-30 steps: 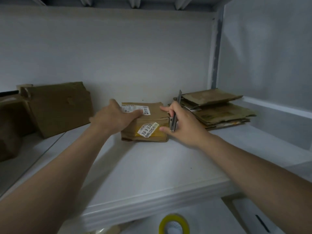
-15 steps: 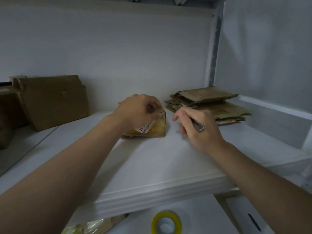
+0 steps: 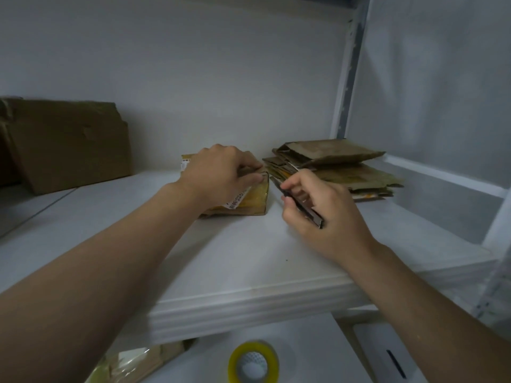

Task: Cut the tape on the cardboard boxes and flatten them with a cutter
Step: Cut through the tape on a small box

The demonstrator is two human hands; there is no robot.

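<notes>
Left grip point(image 3: 221, 175) clamps over the small taped box point(image 3: 253, 201), fingers curled at its top edge. The box sits mid-shelf, near the back wall. Right grip point(image 3: 329, 217) is wrapped round the cutter point(image 3: 302, 207), just beside the box's right side. Crowding in behind that hand is one stack of flattened cardboard point(image 3: 345, 167). Far left, one big brown box point(image 3: 69, 145) stands against the wall. White shelf point(image 3: 235, 258), pale walls. Below the shelf lip: one yellow tape roll point(image 3: 253, 360) and one taped package point(image 3: 138, 366).

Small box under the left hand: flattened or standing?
Not flattened: the small box stands at full height on the shelf, taped side upright, left hand gripping its top; the right hand holds the cutter beside it.
</notes>
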